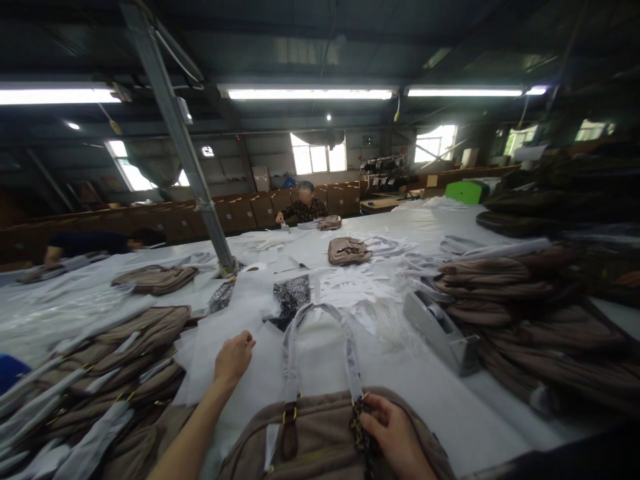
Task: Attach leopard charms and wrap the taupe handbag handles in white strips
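1. Closest to the camera, a brown bag rests under the fingers of the right hand; the left hand is just past its left side.
2. Beneath everything runs a long white table, reaching well ahead of both hands' fingers.
3. To the right of the right fingers, a heap of brown bags is stacked, well apart from them.
4. Left of the left fingers lies another pile of brown bags, pale straps trailing across it.
5. Under and around the left fingers are loose sheets of white paper.
6. Ahead of the right fingers rises the bag's pale wrapped handle, standing in a loop.
7. Right of the handle and ahead of the right fingers is a grey holder.
8. Beyond the left fingers, slightly right, shows speckled black-and-white cloth.
9. The left hand's fingers are curled together above the paper; whether they grip any of it, I cannot tell.
10. Smallest, a dark ornament hangs at the handle's right end, pinched between the right thumb and forefinger.
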The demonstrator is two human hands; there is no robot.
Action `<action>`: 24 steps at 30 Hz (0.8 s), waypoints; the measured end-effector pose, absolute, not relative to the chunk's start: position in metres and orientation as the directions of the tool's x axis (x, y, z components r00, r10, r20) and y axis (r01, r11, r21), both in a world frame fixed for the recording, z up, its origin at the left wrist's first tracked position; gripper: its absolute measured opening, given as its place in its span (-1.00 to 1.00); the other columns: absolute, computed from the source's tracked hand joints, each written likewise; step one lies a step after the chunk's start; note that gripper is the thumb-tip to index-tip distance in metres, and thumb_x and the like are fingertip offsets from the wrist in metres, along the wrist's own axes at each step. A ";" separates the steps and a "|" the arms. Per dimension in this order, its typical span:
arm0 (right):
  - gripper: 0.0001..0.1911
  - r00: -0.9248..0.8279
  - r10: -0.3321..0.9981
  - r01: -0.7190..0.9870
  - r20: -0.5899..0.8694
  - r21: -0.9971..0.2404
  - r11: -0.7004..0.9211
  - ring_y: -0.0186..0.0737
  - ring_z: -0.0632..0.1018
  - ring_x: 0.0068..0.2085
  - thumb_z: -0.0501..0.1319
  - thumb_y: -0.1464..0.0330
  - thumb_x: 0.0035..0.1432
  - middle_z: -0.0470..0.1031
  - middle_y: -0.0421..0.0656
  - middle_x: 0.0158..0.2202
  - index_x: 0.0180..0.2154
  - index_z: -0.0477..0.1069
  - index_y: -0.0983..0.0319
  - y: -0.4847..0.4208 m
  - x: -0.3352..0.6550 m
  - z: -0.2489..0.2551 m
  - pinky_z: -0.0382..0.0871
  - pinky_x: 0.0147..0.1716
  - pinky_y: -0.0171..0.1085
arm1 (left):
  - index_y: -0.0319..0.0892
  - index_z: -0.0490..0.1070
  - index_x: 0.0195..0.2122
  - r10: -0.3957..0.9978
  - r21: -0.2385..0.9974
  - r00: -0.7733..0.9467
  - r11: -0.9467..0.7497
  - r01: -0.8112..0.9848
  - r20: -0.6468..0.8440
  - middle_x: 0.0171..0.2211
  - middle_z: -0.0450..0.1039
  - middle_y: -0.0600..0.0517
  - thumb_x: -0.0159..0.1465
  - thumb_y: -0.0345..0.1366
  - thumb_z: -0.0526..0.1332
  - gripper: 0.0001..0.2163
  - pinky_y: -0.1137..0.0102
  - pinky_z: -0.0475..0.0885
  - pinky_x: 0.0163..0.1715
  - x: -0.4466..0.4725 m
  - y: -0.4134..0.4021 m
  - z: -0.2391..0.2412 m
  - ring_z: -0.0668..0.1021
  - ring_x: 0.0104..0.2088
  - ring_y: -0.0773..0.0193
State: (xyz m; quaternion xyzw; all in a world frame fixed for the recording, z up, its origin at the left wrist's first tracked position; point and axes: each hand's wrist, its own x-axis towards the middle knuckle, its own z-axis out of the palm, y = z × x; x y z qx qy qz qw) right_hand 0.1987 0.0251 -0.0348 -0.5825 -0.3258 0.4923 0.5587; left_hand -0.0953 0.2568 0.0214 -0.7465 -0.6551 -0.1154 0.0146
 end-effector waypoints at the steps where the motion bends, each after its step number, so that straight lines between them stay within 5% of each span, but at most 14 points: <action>1: -0.49 0.303 0.930 -0.169 -0.210 -0.972 -0.164 -0.11 0.55 -0.33 0.29 0.26 -0.16 0.56 -0.06 -0.39 -0.14 0.39 0.40 0.025 0.198 -0.033 0.38 -0.34 -0.26 | -0.17 0.37 -0.23 0.980 0.158 0.101 -0.128 0.979 0.170 -0.30 0.52 -0.08 0.26 -0.26 -0.02 -0.78 0.36 0.31 -0.26 -0.097 0.260 0.023 0.52 -0.22 0.11; 5: -0.52 0.314 0.927 -0.157 -0.204 -0.974 -0.161 -0.12 0.55 -0.35 0.29 0.27 -0.16 0.55 -0.09 -0.42 -0.16 0.40 0.38 0.023 0.199 -0.031 0.38 -0.36 -0.27 | -0.25 0.38 -0.14 0.994 0.264 0.082 -0.099 0.959 0.075 -0.28 0.52 -0.09 0.25 -0.20 -0.01 -0.70 0.40 0.33 -0.26 -0.103 0.268 0.028 0.54 -0.24 0.16; 10: -0.51 0.340 0.918 -0.138 -0.204 -0.976 -0.166 -0.10 0.55 -0.30 0.30 0.29 -0.16 0.56 -0.08 -0.38 -0.14 0.39 0.39 0.025 0.200 -0.037 0.39 -0.30 -0.25 | -0.15 0.40 -0.50 0.978 0.334 0.206 -0.197 0.921 0.009 -0.53 0.47 0.06 0.11 -0.02 0.13 -0.71 0.43 0.30 -0.43 -0.093 0.258 0.031 0.53 -0.42 0.17; 15: -0.49 0.308 0.921 -0.197 -0.238 -0.963 -0.184 -0.15 0.55 -0.38 0.32 0.30 -0.17 0.55 -0.12 -0.46 -0.14 0.39 0.40 0.025 0.200 -0.034 0.37 -0.37 -0.28 | -0.15 0.29 -0.63 0.985 0.378 0.167 -0.170 0.910 0.041 -0.58 0.43 -0.01 0.02 -0.13 0.19 -0.77 0.34 0.31 -0.37 -0.089 0.249 0.051 0.52 -0.39 0.07; 18: -0.50 0.317 0.909 -0.255 -0.270 -0.948 -0.192 -0.21 0.53 -0.44 0.35 0.30 -0.22 0.53 -0.16 -0.51 -0.18 0.41 0.39 0.024 0.200 -0.027 0.34 -0.43 -0.31 | -0.21 0.32 -0.52 0.994 0.446 0.040 -0.081 0.892 0.100 -0.54 0.44 -0.07 0.08 -0.11 0.11 -0.75 0.25 0.35 -0.29 -0.102 0.246 0.089 0.52 -0.32 0.00; 21: -0.51 0.280 0.907 -0.360 -0.314 -0.910 -0.204 -0.23 0.53 -0.44 0.37 0.30 -0.27 0.55 -0.15 -0.46 -0.22 0.43 0.37 0.023 0.199 -0.017 0.34 -0.44 -0.33 | -0.32 0.30 -0.15 0.994 0.596 -0.015 -0.055 0.801 0.111 -0.37 0.50 -0.06 0.20 -0.09 -0.03 -0.62 0.32 0.41 -0.30 -0.111 0.231 0.130 0.53 -0.28 0.13; 24: -0.58 0.230 0.899 -0.462 -0.373 -0.855 -0.236 -0.27 0.52 -0.46 0.37 0.30 -0.26 0.56 -0.15 -0.44 -0.27 0.46 0.34 0.021 0.201 -0.004 0.34 -0.48 -0.35 | -0.33 0.29 -0.06 0.999 0.758 0.047 -0.025 0.652 -0.008 -0.36 0.53 -0.02 0.22 -0.17 -0.03 -0.62 0.36 0.44 -0.36 -0.101 0.195 0.149 0.56 -0.32 0.18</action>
